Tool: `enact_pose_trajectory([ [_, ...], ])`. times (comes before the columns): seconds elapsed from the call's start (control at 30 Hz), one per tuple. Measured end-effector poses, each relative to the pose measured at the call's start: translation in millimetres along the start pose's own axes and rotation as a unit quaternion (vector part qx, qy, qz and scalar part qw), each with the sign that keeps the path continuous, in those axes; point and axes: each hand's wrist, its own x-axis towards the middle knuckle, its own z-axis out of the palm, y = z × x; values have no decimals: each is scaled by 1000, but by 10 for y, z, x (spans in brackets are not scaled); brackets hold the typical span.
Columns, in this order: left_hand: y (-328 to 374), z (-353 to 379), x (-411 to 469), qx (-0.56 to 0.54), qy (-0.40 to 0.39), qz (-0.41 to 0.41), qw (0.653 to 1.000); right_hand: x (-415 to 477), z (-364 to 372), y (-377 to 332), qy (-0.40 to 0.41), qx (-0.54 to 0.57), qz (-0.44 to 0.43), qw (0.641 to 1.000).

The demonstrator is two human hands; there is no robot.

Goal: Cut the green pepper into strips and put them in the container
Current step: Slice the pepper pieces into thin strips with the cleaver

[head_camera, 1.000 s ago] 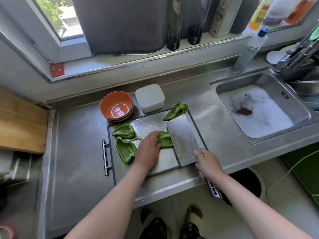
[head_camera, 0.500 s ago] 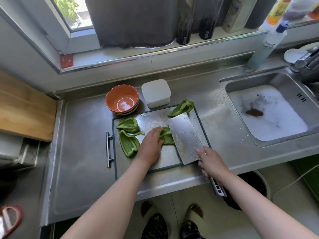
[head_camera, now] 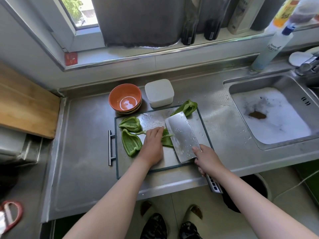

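Observation:
On the steel cutting board (head_camera: 155, 163) my left hand (head_camera: 152, 145) presses a green pepper piece (head_camera: 167, 139) flat, fingers pointing away from me. My right hand (head_camera: 208, 159) grips the handle of a cleaver (head_camera: 183, 135); its wide blade stands against the right side of that piece. Two more pepper pieces (head_camera: 130, 124) (head_camera: 130, 143) lie at the board's left, and another one (head_camera: 187, 107) sits at its far right corner. A white square container (head_camera: 158, 94) stands just behind the board.
An orange bowl (head_camera: 125, 98) on a small stack sits left of the container. A sink (head_camera: 271, 114) with foam is to the right, a bottle (head_camera: 271, 44) behind it. A wooden board (head_camera: 25, 104) lies at far left. The board's handle (head_camera: 110, 147) sticks out left.
The camera has shifted slightly. Both hands and the cleaver stay at the same pepper piece, the blade a little further onto it.

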Motion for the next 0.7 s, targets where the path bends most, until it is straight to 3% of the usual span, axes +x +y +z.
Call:
enact_pose_trajectory([
  [0.23,-124,-139,-74,-76,79,25,994,-2,110,12,17,-46,-10,999],
  [0.4,-110,-164,-66,-102,96,-30,990,-46,206,39,31,-67,-15,997],
  [0.6,-84,-236,-72,-121,86,-35,988,-84,213,-115,-5,6,6,1000],
  [0.7,-2,-338,-14,-91,149,3,985,-112,100,-155,-15,29,12,999],
])
